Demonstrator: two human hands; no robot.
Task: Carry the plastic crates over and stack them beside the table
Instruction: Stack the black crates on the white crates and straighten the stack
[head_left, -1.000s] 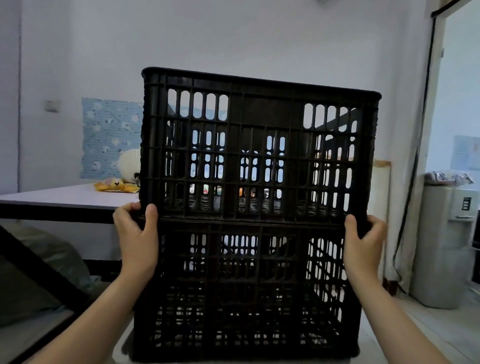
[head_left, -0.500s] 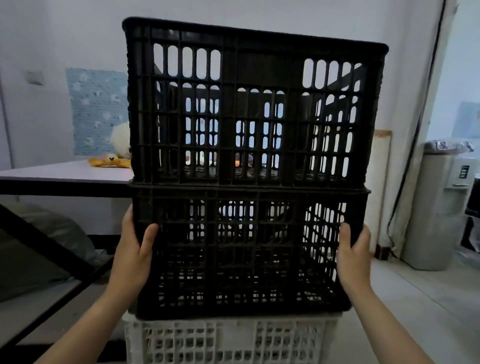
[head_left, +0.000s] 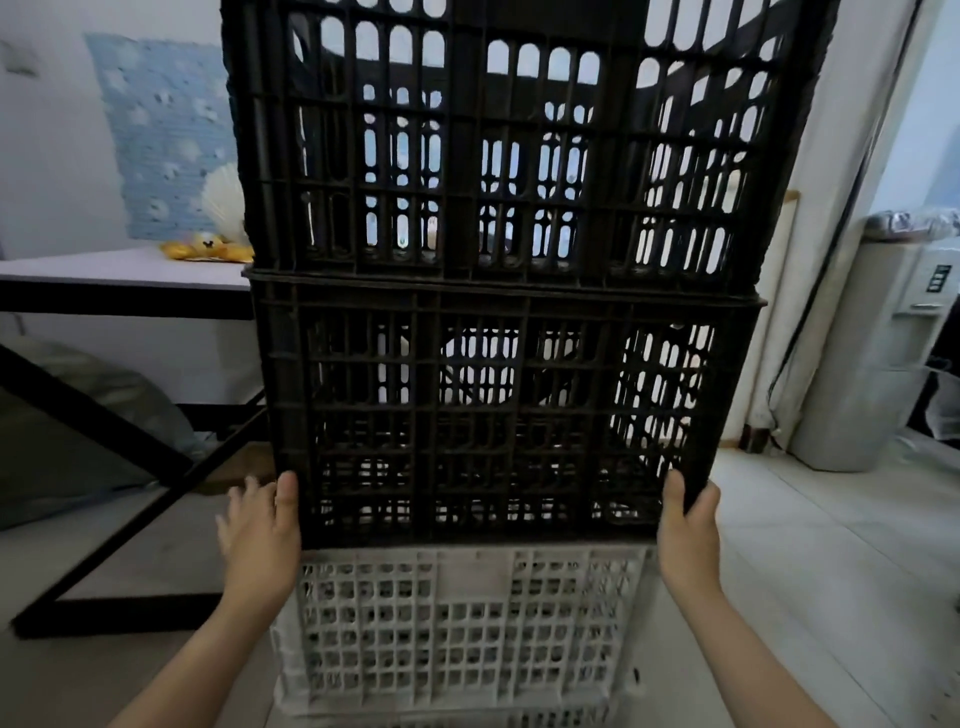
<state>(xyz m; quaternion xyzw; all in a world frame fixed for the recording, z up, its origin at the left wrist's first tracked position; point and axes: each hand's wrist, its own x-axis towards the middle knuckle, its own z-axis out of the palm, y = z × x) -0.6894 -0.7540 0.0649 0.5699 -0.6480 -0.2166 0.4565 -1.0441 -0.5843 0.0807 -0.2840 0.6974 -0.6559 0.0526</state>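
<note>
Tiled floor (head_left: 831, 545) beside table (head_left: 119, 270), now closer than half second ago. Left hand (head_left: 260, 525) and right hand (head_left: 688, 525) slid down to bottom corners of lower black crate (head_left: 483, 415), thumbs on front, clasping it. Resting on white crate (head_left: 467, 623). Upper black crate (head_left: 519, 145) stacked above, top out of frame. Water dispenser (head_left: 878, 353) far right.
</note>
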